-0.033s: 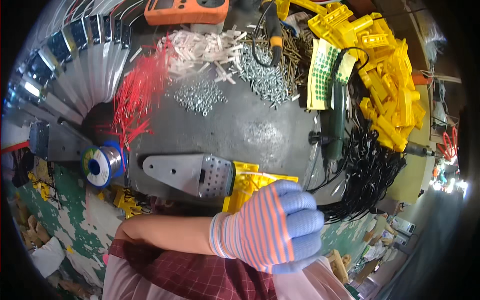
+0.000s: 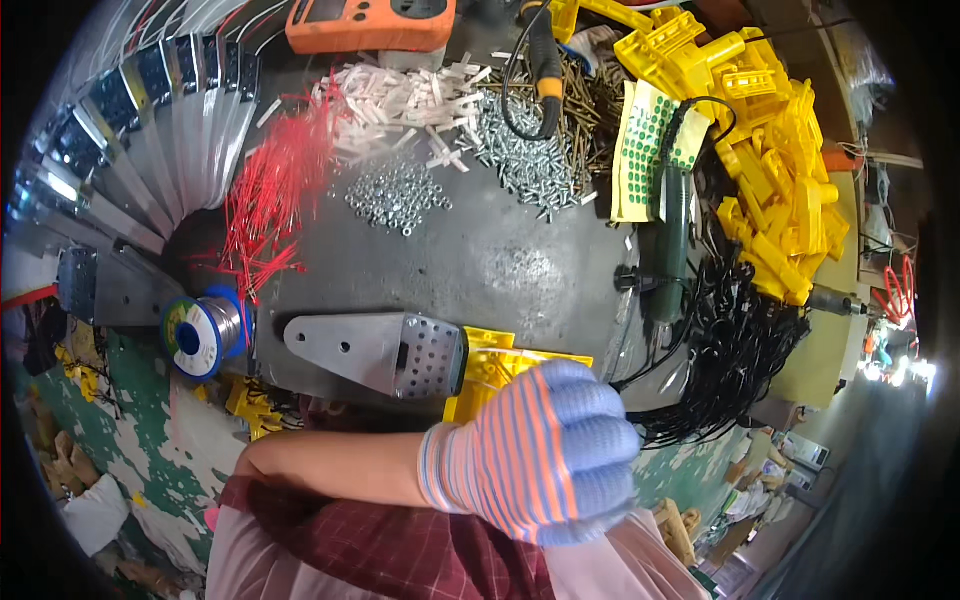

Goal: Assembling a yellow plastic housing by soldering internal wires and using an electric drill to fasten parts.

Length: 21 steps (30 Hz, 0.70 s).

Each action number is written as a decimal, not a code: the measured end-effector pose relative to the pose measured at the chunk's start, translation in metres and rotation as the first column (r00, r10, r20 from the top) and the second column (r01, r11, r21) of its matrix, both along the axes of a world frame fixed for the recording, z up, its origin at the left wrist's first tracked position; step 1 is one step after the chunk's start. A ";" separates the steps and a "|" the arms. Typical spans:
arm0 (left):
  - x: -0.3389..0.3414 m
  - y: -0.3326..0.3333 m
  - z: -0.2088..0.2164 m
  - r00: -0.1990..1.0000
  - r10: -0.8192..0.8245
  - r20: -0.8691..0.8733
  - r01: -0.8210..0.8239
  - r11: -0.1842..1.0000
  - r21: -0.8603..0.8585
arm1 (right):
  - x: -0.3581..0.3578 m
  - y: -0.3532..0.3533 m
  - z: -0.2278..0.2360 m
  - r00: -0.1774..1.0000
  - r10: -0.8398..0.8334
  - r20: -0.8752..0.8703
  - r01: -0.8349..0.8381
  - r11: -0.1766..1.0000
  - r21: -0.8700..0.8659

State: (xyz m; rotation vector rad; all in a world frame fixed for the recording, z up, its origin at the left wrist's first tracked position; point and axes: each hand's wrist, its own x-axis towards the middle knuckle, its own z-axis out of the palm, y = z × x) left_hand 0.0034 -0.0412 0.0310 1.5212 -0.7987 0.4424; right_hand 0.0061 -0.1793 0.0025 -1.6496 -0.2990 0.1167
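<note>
"Head view, lower middle of the frame; which hand is that?"

"It is the left hand (image 2: 540,460), in a striped blue and orange glove (image 2: 522,448), back uppermost; the bare forearm (image 2: 340,468) runs in from the lower left; the right hand is out of sight."

"And the fingers; spread or closed?"

"Curled under and pressed side by side; the fingertips are hidden, so I cannot tell whether they pinch anything."

"What lies nearest to them?"

"The yellow plastic part (image 2: 478,375), just below the centre of the frame and partly covered by the hand; whether the two touch I cannot tell; to its left lies a grey metal bracket (image 2: 375,355), rounded end leftward, perforated end beside the yellow part."

"And around them on the dark table (image 2: 470,255)?"

"A blue-rimmed spool (image 2: 195,338) at middle left, red wires (image 2: 262,195) above it; white strips (image 2: 400,95), small nuts (image 2: 395,195) and screws (image 2: 530,165) across the upper middle; an orange meter (image 2: 370,35) at the top edge; a dotted sheet (image 2: 640,150) and a dark green handle (image 2: 672,240) toward the upper right; a heap of yellow pieces (image 2: 785,185) right of those, black cables (image 2: 745,345) below; a fanned row of metal brackets (image 2: 150,125), upper left."
</note>
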 end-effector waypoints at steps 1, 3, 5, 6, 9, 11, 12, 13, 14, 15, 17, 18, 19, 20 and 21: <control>-0.002 0.002 -0.003 0.998 -0.055 0.022 0.055 0.998 -0.001 | 0.003 0.000 0.001 0.999 0.031 0.013 -0.031 1.000 0.001; -0.003 -0.002 -0.003 1.000 -0.020 0.024 0.020 0.999 -0.030 | 0.007 0.002 0.005 0.995 0.090 0.049 -0.090 0.996 0.007; -0.003 -0.002 -0.002 1.000 0.008 0.015 -0.008 1.000 0.004 | 0.008 0.003 0.009 0.985 0.144 0.093 -0.146 0.989 0.016; -0.002 -0.002 0.000 0.999 0.005 0.033 -0.006 1.000 0.010 | 0.007 0.003 0.012 0.979 0.169 0.113 -0.172 0.985 0.018; 0.006 0.014 0.005 0.997 0.058 0.055 -0.060 0.998 0.027 | 0.001 -0.002 0.017 0.962 0.221 0.162 -0.229 0.973 0.028; -0.002 0.041 -0.009 0.984 0.178 -0.004 -0.176 0.979 0.100 | 0.002 -0.030 0.016 0.814 0.547 -0.195 -0.454 0.810 0.372; -0.008 0.052 -0.016 0.956 0.287 -0.065 -0.274 0.948 0.160 | 0.001 -0.031 0.014 0.853 0.458 -0.249 -0.322 0.839 0.439; -0.014 0.062 -0.023 0.938 0.340 -0.060 -0.311 0.907 0.283 | 0.000 -0.021 0.027 0.963 0.245 -0.109 -0.235 0.967 0.099; -0.018 0.072 -0.030 0.917 0.396 -0.047 -0.344 0.845 0.408 | 0.005 -0.005 0.044 0.992 0.079 0.095 -0.056 0.973 -0.224; -0.022 0.083 -0.028 0.920 0.389 -0.036 -0.315 0.794 0.521 | 0.034 0.007 0.053 0.848 0.310 0.431 -0.180 0.931 -0.316; -0.025 0.088 -0.035 0.934 0.353 -0.048 -0.241 0.725 0.645 | 0.077 0.024 0.057 0.578 0.632 0.517 -0.150 0.705 -0.694; -0.026 0.091 -0.037 0.944 0.322 -0.064 -0.186 0.685 0.704 | 0.088 0.031 0.054 0.619 0.715 0.325 -0.092 0.477 -0.874; -0.027 0.090 -0.040 0.949 0.312 -0.043 -0.176 0.635 0.752 | 0.103 0.024 0.037 0.580 0.709 0.401 -0.029 0.510 -0.860; -0.027 0.088 -0.040 0.954 0.298 -0.041 -0.167 0.638 0.752 | 0.110 0.010 0.016 0.538 0.698 0.472 0.038 0.539 -0.841; -0.027 0.088 -0.041 0.952 0.303 -0.046 -0.162 0.624 0.765 | 0.109 -0.001 0.006 0.500 0.623 0.602 0.164 0.614 -0.772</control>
